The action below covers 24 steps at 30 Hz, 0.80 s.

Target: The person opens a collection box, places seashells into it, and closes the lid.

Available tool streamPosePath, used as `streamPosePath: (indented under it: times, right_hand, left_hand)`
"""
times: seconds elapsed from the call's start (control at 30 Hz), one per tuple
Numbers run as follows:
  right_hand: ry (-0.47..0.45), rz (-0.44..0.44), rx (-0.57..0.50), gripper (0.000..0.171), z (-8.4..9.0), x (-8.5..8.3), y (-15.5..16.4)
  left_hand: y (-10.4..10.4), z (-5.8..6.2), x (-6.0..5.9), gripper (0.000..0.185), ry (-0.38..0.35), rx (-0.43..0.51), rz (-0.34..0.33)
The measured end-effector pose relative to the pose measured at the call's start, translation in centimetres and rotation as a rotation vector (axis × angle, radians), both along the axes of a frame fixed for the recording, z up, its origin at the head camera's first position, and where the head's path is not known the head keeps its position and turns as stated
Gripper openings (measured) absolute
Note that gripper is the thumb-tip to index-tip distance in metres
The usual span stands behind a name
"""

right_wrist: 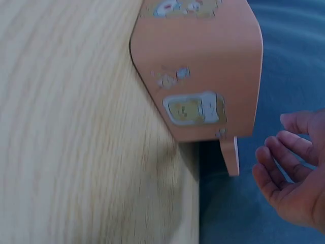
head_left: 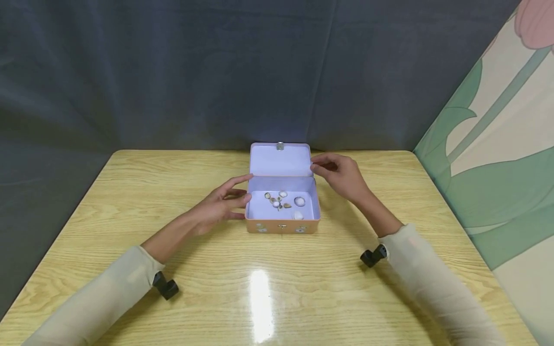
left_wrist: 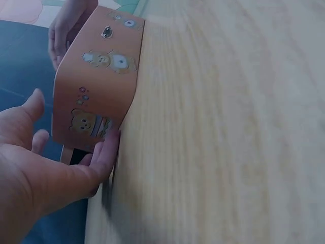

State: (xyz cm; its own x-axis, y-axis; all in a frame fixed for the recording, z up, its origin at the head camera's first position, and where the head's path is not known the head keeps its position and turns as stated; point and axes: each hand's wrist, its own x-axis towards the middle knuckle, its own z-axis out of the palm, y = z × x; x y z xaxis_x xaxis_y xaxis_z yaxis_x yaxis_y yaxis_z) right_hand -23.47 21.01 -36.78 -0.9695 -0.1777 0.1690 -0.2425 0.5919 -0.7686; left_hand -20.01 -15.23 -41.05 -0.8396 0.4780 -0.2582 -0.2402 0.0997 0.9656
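Note:
An orange tin box (head_left: pixel 270 226) with printed bear pictures stands on the table, its lid (head_left: pixel 281 161) tipped back and its pale lilac inside showing. Several seashells (head_left: pixel 299 202) lie on its floor, some white and rounded, others small and brownish. At the box's left side is my left hand (head_left: pixel 212 206), fingers spread, with fingertips at the wall and rim. My right hand (head_left: pixel 344 177) is by the lid's right edge, its fingers loosely bent. In the right wrist view nothing shows between those fingers; whether the fingertips touch the lid I cannot tell.
The wood-grain table (head_left: pixel 207 288) extends around the box. Behind its far edge hangs a dark curtain (head_left: pixel 207 72). A floral-patterned cloth (head_left: pixel 510 158) borders the right side. Small black cameras (head_left: pixel 166 287) sit at both sleeve cuffs.

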Motion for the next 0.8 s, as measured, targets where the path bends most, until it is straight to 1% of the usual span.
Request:
streamPosePath:
  times: [0.13,0.23,0.33,0.43,0.57,0.63,0.8]
  right_hand:
    - [-0.06,-0.016,0.003,0.04,-0.1,-0.6,0.8]
    - [-0.136,-0.007,-0.035,0.045,-0.3,-1.1,1.2]
    - [-0.21,0.013,-0.095,0.05,-0.5,-1.6,1.2]
    - [-0.281,0.03,-0.16,0.053,-0.7,-2.1,1.1]
    - [-0.383,0.044,-0.243,0.058,-0.7,-2.9,1.1]
    - [-0.429,0.05,-0.279,0.059,-0.6,-3.3,1.2]
    - [-0.509,0.067,-0.367,0.056,-0.4,-4.1,1.2]
  left_hand:
    - [0.0,0.6,-0.8,0.065,-0.003,-0.037,0.073]
    - [0.1,1.1,-1.7,0.067,-0.007,-0.049,0.114]
    - [0.4,1.5,-2.7,0.07,-0.017,-0.022,0.14]
    - [0.9,1.9,-3.6,0.07,-0.038,0.025,0.171]
    - [1.6,2.5,-4.8,0.072,-0.065,0.067,0.172]
    - [1.9,2.7,-5.4,0.075,-0.076,0.08,0.154]
    - [2.6,3.2,-6.5,0.079,-0.116,0.136,0.131]
